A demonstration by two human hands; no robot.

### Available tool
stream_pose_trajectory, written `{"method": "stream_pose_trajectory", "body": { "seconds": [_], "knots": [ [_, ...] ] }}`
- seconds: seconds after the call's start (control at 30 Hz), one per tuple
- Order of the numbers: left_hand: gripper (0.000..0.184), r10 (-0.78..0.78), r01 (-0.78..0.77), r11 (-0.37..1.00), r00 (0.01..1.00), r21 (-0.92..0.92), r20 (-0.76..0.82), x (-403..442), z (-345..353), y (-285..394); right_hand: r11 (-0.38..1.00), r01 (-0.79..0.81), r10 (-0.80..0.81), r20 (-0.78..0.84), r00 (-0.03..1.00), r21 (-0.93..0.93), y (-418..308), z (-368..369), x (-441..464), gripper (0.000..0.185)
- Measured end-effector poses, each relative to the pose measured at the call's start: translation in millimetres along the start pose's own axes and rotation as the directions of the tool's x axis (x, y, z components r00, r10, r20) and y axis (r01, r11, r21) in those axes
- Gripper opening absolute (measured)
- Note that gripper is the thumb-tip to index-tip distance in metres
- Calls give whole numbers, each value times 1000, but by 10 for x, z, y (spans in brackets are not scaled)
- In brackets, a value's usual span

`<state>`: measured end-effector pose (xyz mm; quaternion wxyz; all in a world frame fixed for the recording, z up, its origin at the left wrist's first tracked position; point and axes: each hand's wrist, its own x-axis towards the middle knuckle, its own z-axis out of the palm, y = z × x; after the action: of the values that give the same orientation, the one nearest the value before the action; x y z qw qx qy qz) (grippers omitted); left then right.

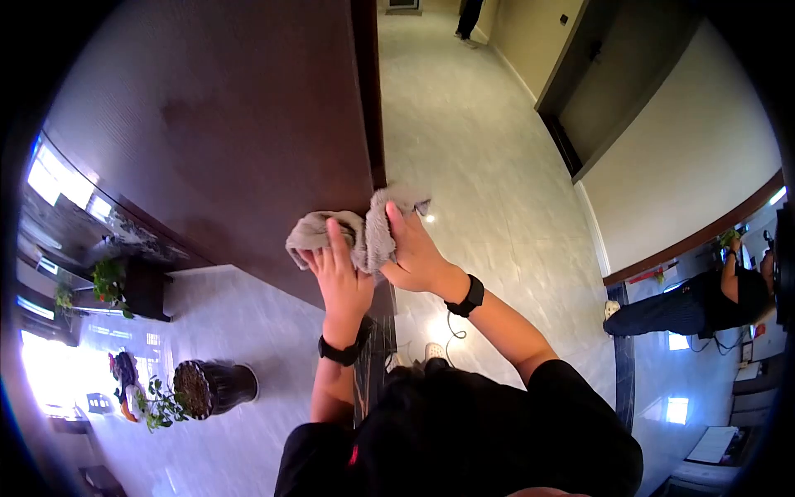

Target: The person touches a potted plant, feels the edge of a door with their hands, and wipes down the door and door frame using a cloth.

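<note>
Grey-brown cloth lies bunched against the dark brown door at its side edge, with my left hand spread over one part, though I cannot tell whether its fingers grip. My right hand is clamped on the other part, just beside it. Beyond the door, a potted plant stands on the floor.

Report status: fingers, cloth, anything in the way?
Left fingers and right fingers on cloth. Cloth bunched against brown door, near its edge. No obstruction visible there; potted plant stands apart.
</note>
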<state>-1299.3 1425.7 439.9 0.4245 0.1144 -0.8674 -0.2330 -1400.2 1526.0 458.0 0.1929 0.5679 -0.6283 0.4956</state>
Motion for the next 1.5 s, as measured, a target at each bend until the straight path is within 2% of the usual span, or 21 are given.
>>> {"method": "stream_pose_trajectory", "body": {
  "seconds": [0.1,0.17,0.23,0.27,0.37,0.4,0.47,0.5,0.63,0.77,0.8,0.83,0.9,0.97,1.03,1.13,1.17,1.2,1.3,1.37,1.5],
  "knots": [
    [65,-19,11,999,984,-50,-176,130,190,-197,991,93,-84,-102,991,91,14,-65,446,72],
    [62,353,-375,837,926,398,131,-173,317,-531,990,111,-105,-77,992,86,193,83,307,71],
    [58,321,-323,865,944,385,71,-154,387,-508,991,52,-43,-74,996,125,363,257,21,64],
    [58,309,-299,892,951,341,25,-214,430,-546,997,0,-7,104,995,71,435,243,-110,68],
    [57,176,-159,968,982,193,-74,-664,703,-752,983,-165,138,275,952,80,572,423,-761,74],
    [58,126,-131,942,991,310,35,-736,722,-761,970,-243,237,289,928,-15,580,429,-898,77],
    [59,58,-108,892,990,439,126,-888,754,-892,878,-473,403,430,808,67,630,419,-1125,85],
    [59,-6,-94,888,976,451,216,-1022,773,-986,745,-635,435,573,695,205,617,399,-1276,90],
    [66,-205,-15,904,862,426,464,-1381,708,-1095,578,-780,637,466,614,238,307,436,-1925,94],
    [63,-133,-52,913,900,406,415,-1441,611,-1038,667,-735,602,491,630,124,293,451,-2058,97],
    [63,-130,-57,910,901,410,415,-1404,617,-1011,556,-821,651,544,529,133,270,393,-1974,92],
    [59,-123,-36,919,920,393,371,-1381,620,-976,555,-820,650,542,533,139,289,387,-1908,92],
    [55,-125,-13,925,933,380,338,-1318,566,-889,821,-570,530,334,779,27,344,360,-1795,86],
    [57,-52,-32,946,967,322,248,-1141,541,-788,842,-533,489,298,820,85,455,309,-1586,80],
    [62,-120,25,949,949,313,290,-1028,566,-769,819,-549,514,211,831,166,364,115,-1057,81],
    [75,-188,185,982,977,46,99,-550,462,-424,688,-398,458,62,887,608,300,-15,-240,80],
    [75,-195,190,980,976,57,96,-408,506,-321,629,-306,408,32,913,715,251,-60,0,80],
    [72,-162,161,987,984,-27,-72,-273,579,-221,620,-304,406,37,913,723,177,-72,197,80],
    [63,-126,144,988,953,47,-277,-230,791,-352,498,-250,358,66,931,830,135,-53,425,78],
    [56,184,-109,829,979,549,-83,-446,994,-779,715,-205,246,34,969,668,261,35,283,75],
    [77,226,-70,764,960,641,-165,-695,1188,-937,668,-286,310,92,946,687,496,174,-31,72]
  ]
}}
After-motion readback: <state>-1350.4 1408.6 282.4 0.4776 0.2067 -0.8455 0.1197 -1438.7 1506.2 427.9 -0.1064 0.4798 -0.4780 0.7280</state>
